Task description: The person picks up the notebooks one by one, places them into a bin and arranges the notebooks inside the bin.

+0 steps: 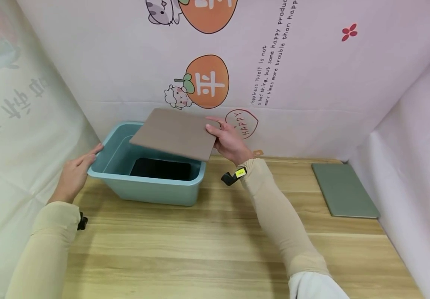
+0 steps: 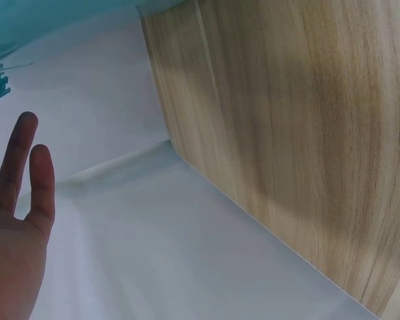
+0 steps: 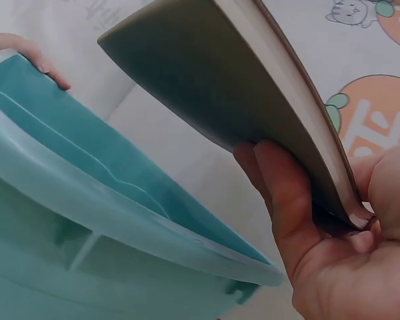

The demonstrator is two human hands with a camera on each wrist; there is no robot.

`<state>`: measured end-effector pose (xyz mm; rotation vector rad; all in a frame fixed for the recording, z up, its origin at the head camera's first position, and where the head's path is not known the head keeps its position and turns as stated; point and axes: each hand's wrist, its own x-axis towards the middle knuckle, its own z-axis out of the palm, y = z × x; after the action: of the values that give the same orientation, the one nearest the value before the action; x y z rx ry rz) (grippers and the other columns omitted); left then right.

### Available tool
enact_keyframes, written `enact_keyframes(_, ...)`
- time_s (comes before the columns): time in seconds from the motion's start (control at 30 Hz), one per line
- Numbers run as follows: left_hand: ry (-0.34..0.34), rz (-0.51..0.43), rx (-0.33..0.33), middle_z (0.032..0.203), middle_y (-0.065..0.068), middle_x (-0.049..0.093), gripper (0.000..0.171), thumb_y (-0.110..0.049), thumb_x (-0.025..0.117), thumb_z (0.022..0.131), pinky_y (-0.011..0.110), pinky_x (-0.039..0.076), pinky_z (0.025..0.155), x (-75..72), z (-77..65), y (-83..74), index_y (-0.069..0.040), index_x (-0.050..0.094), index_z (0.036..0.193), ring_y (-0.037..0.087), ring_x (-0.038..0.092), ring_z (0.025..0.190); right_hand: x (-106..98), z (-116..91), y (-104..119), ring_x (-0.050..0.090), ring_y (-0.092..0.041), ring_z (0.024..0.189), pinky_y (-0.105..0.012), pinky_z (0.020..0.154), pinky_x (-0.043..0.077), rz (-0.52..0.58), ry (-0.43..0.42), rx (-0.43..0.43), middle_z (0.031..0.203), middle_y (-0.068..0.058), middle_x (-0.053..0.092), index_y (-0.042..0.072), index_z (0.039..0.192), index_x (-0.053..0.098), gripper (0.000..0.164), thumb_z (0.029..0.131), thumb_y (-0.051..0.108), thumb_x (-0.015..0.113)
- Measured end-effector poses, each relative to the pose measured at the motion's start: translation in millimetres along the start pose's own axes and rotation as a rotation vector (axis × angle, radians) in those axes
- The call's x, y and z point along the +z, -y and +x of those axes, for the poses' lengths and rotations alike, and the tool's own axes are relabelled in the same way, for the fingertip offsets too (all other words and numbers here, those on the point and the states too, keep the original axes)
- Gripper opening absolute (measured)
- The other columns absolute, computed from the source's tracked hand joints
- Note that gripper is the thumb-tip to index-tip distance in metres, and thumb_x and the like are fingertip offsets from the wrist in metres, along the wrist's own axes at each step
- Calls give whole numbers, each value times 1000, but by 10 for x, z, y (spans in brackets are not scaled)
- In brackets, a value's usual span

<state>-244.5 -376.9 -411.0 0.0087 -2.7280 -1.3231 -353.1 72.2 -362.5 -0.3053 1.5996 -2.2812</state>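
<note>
A brown-covered notebook [image 1: 177, 133] is tilted above the blue-green plastic bin [image 1: 151, 190], its pale page edges showing in the right wrist view. My right hand [image 1: 231, 141] grips its right edge, thumb on one cover and fingers under the other. At the bin's left end, my left hand [image 1: 73, 174] holds the rim. Two straight fingers [image 2: 41, 180] of that hand show in the left wrist view, apart from the bin wall. Inside the bin lies a flat black object [image 1: 161, 169], partly covered by the bin's front wall.
A grey-green notebook or flat board [image 1: 345, 190] lies on the wooden table [image 1: 207, 253] at the right. White printed cloth [image 1: 304, 79] rises behind the table and along both sides. A small orange tag [image 1: 258, 153] sits at the back edge.
</note>
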Motion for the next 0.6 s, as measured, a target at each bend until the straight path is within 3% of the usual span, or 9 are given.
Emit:
enact_keyframes(0.23, 5, -15, -11, 162, -26, 31, 47, -57, 34, 108, 64, 20, 125, 5, -1, -1, -46, 42, 153, 26, 23, 157, 101, 80, -59, 70, -10, 85, -26, 70, 59, 3, 53, 21, 110, 1, 69, 14, 149, 48, 42, 108, 16, 51)
enact_keyframes(0.6, 2, -24, 2, 162, -24, 32, 51, -57, 35, 107, 63, 20, 125, 16, -9, -32, -40, 42, 155, 27, 23, 157, 259, 175, -86, 69, -12, 88, -28, 72, 59, -25, 37, 35, 113, -1, 67, 12, 145, 52, 36, 110, 18, 47)
